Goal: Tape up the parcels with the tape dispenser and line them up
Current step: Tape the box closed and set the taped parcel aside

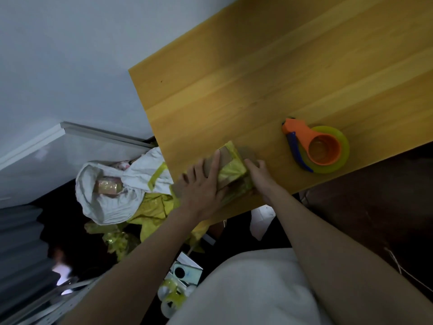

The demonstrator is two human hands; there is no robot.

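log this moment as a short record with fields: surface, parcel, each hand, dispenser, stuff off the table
surface: wooden table
parcel: cardboard parcel with yellow tape, lying at the table's near edge
left hand: left hand lies flat on top of the parcel, fingers straight
right hand: right hand holds the parcel's right side, fingers curled against it
dispenser: orange tape dispenser with yellow tape, lying on the table right of the parcel, untouched
off the table: white bag with yellow wrapping beside it, below the table's left edge
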